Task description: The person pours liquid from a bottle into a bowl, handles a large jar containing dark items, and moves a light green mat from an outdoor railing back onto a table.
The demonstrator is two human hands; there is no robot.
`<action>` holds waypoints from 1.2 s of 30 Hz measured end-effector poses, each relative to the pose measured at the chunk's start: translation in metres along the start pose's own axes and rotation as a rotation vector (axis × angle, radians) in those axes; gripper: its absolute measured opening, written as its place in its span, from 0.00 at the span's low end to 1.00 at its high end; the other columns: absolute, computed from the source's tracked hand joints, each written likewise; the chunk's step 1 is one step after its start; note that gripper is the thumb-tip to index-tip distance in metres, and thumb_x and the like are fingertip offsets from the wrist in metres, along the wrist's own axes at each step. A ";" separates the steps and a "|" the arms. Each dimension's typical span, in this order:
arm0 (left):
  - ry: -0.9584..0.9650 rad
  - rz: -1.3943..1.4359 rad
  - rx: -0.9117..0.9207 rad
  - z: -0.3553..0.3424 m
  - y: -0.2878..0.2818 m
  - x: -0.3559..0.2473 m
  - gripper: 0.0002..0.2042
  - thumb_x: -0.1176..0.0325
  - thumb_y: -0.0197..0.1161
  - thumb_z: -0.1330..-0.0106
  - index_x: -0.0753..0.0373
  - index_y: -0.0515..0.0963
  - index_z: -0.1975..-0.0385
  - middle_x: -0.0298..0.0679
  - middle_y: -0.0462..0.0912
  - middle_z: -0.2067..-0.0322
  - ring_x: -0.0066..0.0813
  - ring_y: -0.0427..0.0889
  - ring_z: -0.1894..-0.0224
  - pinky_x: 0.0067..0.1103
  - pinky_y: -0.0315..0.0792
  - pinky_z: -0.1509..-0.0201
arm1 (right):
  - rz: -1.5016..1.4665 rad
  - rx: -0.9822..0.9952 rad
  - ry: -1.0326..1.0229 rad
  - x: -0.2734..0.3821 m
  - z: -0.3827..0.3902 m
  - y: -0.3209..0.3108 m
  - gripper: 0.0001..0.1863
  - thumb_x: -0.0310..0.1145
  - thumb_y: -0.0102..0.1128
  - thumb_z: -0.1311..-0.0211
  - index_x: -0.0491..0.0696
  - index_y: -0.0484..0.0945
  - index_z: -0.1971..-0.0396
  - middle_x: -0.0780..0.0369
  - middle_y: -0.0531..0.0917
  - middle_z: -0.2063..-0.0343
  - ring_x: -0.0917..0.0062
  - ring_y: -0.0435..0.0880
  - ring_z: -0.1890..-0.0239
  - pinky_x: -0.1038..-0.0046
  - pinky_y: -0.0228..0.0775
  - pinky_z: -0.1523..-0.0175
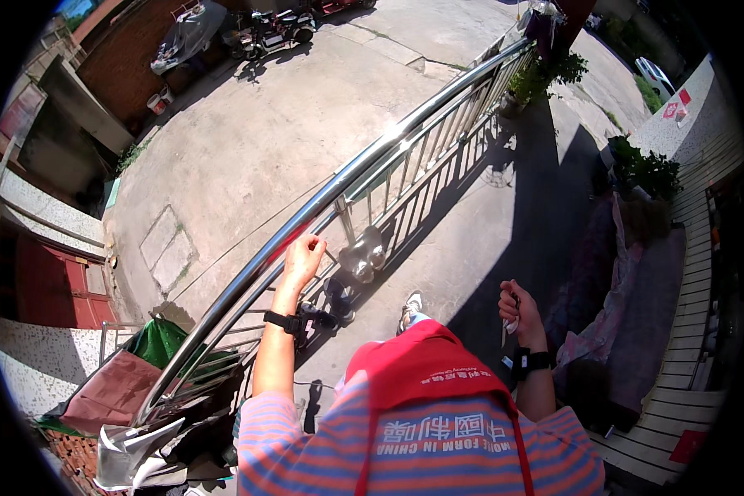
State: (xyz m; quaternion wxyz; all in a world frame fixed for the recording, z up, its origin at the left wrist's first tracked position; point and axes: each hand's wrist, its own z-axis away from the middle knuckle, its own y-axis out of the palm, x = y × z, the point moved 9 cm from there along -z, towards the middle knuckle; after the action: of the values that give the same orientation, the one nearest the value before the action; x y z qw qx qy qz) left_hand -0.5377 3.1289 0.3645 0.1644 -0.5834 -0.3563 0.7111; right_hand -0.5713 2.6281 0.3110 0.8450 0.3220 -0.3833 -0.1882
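My left hand [303, 261] is raised beside the shiny metal handrail [339, 183], its fingers curled and pinched together. Whatever lies between those fingertips, if anything, is too small to make out. Rounded silvery things [362, 255] are by the railing bars, just right of that hand; their kind is unclear. On the other side, my right hand [522, 312] is closed in a fist in front of my body. It grips a small tool [509, 327] with a dark upper part and a pale, blade-like end pointing down; the fingers cover most of it.
The railing curves from lower left to upper right, with a concrete yard [248, 140] beyond it. A cloth-covered seat [657, 306] stands on the right, near leafy plants [643, 168]. Lower left are a green and brown tarp [132, 368] and grey sheeting [136, 455]. A motor tricycle [266, 35] is parked far off.
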 end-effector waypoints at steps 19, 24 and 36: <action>-0.058 -0.349 0.554 -0.371 0.245 -0.057 0.37 0.54 0.71 0.51 0.62 0.68 0.40 0.52 0.73 0.43 0.48 0.70 0.39 0.34 0.66 0.36 | 0.539 0.009 0.152 0.223 -0.241 0.124 0.09 0.38 0.52 0.30 0.49 0.76 0.60 0.74 0.64 0.85 0.93 0.53 0.88 0.86 0.43 0.85; -0.065 -0.336 0.707 -0.382 0.318 -0.042 0.28 0.58 0.72 0.52 0.65 0.76 0.52 0.52 0.81 0.55 0.48 0.79 0.49 0.35 0.74 0.46 | 0.541 -0.029 0.161 0.256 -0.277 0.154 0.09 0.38 0.51 0.29 0.49 0.76 0.60 0.74 0.64 0.84 0.93 0.53 0.88 0.86 0.43 0.84; -0.089 -0.131 0.459 -0.389 0.197 -0.097 0.11 0.66 0.56 0.37 0.61 0.79 0.59 0.53 0.82 0.64 0.53 0.80 0.58 0.39 0.73 0.55 | 0.941 0.057 0.086 0.267 -0.419 0.168 0.09 0.33 0.55 0.34 0.48 0.77 0.57 0.71 0.74 0.77 0.92 0.59 0.84 0.87 0.48 0.81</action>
State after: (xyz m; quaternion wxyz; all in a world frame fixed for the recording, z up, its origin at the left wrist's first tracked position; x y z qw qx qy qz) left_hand -0.1081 3.0523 0.2703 0.3227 -0.4744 -0.2293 0.7863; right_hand -0.0672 2.7656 0.3581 0.8444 0.1437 -0.4573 0.2391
